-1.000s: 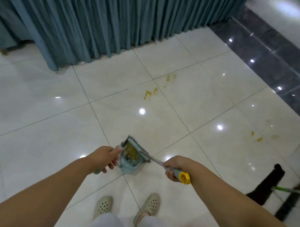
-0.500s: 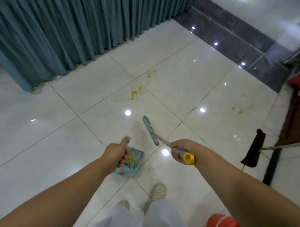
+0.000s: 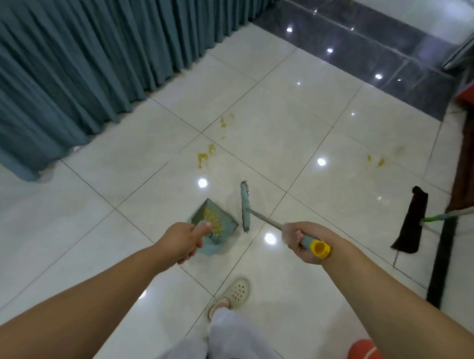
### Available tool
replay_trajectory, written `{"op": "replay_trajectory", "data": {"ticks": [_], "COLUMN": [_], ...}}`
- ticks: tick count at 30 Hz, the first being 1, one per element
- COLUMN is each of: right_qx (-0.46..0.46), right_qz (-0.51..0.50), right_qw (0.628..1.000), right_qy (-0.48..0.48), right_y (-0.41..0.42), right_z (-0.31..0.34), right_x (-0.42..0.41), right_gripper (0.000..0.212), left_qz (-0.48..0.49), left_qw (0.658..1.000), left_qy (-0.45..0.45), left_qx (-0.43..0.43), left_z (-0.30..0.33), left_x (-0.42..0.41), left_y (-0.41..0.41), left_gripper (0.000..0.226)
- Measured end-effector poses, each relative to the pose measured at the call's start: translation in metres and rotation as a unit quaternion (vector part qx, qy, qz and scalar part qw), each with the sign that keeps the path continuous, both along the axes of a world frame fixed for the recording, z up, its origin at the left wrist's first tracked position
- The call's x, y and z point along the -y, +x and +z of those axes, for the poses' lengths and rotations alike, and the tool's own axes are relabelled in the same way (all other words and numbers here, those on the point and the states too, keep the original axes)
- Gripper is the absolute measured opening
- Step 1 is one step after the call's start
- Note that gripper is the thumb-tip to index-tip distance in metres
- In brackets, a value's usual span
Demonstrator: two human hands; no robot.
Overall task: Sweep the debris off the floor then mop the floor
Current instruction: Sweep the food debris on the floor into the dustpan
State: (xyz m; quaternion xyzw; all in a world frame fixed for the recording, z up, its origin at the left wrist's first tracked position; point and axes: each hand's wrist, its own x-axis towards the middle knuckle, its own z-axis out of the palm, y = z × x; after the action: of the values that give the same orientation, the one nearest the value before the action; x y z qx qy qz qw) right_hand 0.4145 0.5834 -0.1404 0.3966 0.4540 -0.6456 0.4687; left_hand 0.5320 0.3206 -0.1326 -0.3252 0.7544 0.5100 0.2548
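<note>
Yellow debris lay collected in the dustpan, gripped by the left hand; the broom was clasped by the right hand. Stains at 12 o'clock and the mop at 3 o'clock remained untouched.

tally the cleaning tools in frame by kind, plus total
Dustpan: 1, held by the left hand, yellow debris inside
Broom: 1, handle held by the right hand
Mop: 1, lying on the floor at right, untouched
Total: 3
</note>
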Motion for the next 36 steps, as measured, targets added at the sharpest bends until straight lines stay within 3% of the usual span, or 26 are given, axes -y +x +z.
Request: {"op": "replay_trajectory", "data": {"ticks": [5,13,20,27,36], "right_qx": [0.013,0.015,0.004,-0.003,-0.035], "right_qz": [-0.054,-0.142,-0.251,-0.391,-0.524], "right_qw": [0.998,0.989,0.968,0.920,0.849], "right_qy": [-0.012,-0.042,-0.026,-0.027,0.057], "right_y": [-0.040,-0.091,-0.093,-0.071,-0.049], "right_z": [0.010,0.017,0.032,0.050,0.084], "right_x": [-0.020,-0.069,-0.131,-0.173,-0.163], "right_gripper": [0.009,0.012,0.009,0.016,0.012], "left_qz": [-0.076,-0.170,-0.269,-0.405,-0.560], "left_qw": [0.997,0.984,0.961,0.912,0.825], "left_qy": [-0.019,-0.038,-0.025,-0.003,0.029], "left_qx": [-0.019,-0.043,-0.063,-0.071,-0.065], "left_z": [0.012,0.025,0.030,0.041,0.061], "left_x": [-0.007,-0.043,-0.096,-0.144,-0.186], "left_y": [-0.074,-0.171,-0.235,-0.288,-0.369], "left_gripper": [0.052,0.054,0.054,0.051,0.052]}}
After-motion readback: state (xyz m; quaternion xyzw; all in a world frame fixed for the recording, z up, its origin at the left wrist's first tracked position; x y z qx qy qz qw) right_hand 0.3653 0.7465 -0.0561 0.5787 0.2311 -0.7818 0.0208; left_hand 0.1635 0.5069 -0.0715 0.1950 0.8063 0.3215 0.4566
